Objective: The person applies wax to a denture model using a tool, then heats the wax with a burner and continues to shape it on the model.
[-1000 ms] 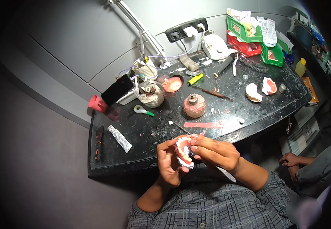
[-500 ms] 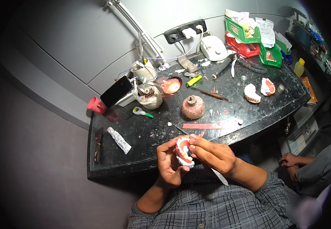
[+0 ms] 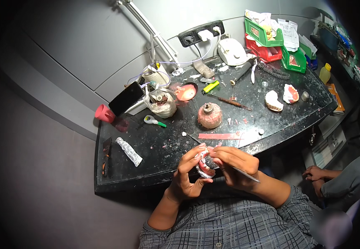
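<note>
Over the front edge of the desk, my left hand [image 3: 185, 176] is closed around a dental model [image 3: 205, 170] with white plaster and pink wax. Its fingers curl over the far side, with the thumb underneath. My right hand [image 3: 239, 164] is closed on a slim metal wax knife [image 3: 248, 176], whose flat end points down to the right, away from the model. The right fingertips meet the model's upper right side and partly hide it. Just beyond my hands lie a pink wax strip [image 3: 219, 136] and a thin dark instrument [image 3: 193, 138]. A wax-spattered spirit burner [image 3: 210, 117] stands behind them.
Two plaster casts [image 3: 274, 102] sit at the right. A yellow lighter [image 3: 211, 86], a brown-handled tool [image 3: 234, 103] and a dish of pink wax [image 3: 186, 92] lie farther back. At left are a foil-like tube [image 3: 129, 152] and a phone [image 3: 127, 98]. Another person's hand [image 3: 315, 173] rests at far right.
The model has turned in my left hand, whose fingers now cover more of its top. My right hand has rolled, and the wax knife has swung to a flatter slant, farther right.
</note>
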Available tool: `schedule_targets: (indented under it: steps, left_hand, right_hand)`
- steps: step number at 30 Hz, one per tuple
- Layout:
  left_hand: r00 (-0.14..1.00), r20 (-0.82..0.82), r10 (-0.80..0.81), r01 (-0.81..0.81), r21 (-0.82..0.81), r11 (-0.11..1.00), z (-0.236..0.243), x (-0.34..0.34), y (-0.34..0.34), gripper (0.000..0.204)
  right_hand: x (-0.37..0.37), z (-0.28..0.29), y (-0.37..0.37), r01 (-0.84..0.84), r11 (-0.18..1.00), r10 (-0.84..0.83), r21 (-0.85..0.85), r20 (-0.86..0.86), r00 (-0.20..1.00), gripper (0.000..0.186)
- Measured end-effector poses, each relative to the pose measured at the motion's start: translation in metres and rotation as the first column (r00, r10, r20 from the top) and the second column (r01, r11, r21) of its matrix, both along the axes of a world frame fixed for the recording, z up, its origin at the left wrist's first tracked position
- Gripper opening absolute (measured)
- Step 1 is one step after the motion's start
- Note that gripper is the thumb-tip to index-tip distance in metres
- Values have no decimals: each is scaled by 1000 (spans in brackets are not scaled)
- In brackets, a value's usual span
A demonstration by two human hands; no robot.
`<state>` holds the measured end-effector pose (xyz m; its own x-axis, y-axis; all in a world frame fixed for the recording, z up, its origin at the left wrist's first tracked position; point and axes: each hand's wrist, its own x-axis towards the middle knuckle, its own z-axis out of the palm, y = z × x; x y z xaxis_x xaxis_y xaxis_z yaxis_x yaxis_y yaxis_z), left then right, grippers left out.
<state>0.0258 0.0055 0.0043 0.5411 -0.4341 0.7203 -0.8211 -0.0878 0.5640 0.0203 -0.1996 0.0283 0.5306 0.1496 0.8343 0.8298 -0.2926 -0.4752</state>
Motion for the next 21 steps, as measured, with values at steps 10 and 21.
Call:
schedule_targets:
  steps: [10, 21]
  left_hand:
    - [934, -296, -201, 95, -336, 937, 4, -8, -14, 78]
    - [917, -324, -231, 68, -446, 892, 16, -17, -17, 77]
  right_hand:
    - [8, 4, -7, 49, 936, -14, 349, -103, 995, 10]
    - [2, 10, -8, 13, 996, -22, 85, 106, 994, 31]
